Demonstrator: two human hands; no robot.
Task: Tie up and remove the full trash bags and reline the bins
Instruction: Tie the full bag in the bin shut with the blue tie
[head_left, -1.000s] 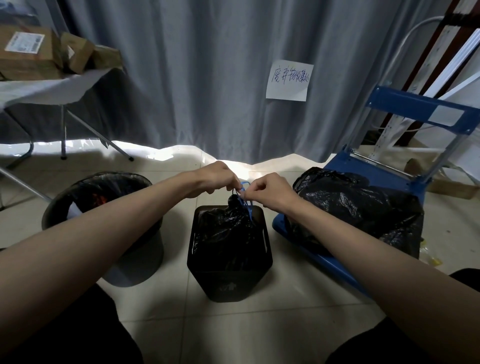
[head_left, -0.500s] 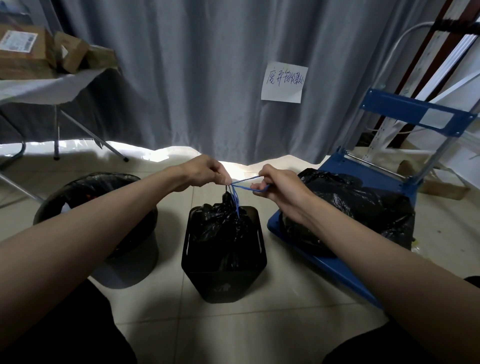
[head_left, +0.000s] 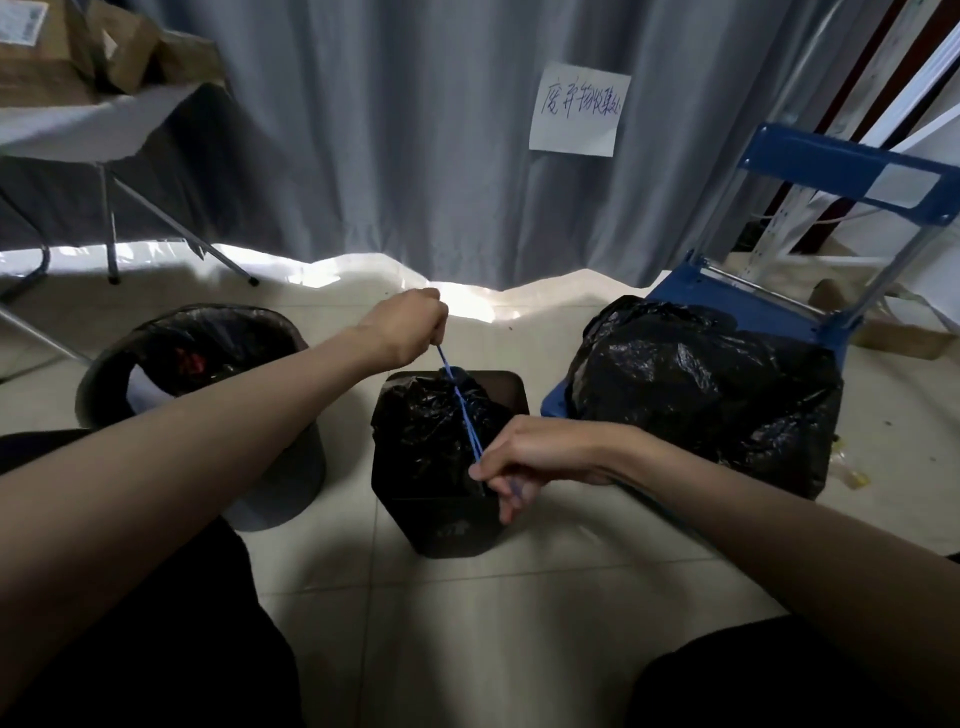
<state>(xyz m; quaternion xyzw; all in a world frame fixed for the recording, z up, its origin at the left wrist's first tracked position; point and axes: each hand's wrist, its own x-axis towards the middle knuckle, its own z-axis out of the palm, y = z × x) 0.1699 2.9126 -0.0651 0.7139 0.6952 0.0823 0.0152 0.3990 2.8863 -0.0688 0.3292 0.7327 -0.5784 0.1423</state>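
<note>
So both hands just yanked apart, left hand (head_left: 402, 327) and right hand (head_left: 524, 462) each pinching the thin blue drawstring (head_left: 460, 402), cinching the crinkly black trash bag (head_left: 436, 421) in the small square black bin (head_left: 452, 525), so the knot's probably tightening now.

I can read one sign: a white paper sheet (head_left: 579, 108) fixed to the grey curtain (head_left: 395, 130), bearing one line of handwritten Chinese characters in dark ink, apparently "废弃物收集处"; the last characters are unclear. A box (head_left: 31, 49) at upper left carries a white printed label (head_left: 20, 22), too small to read.
</note>
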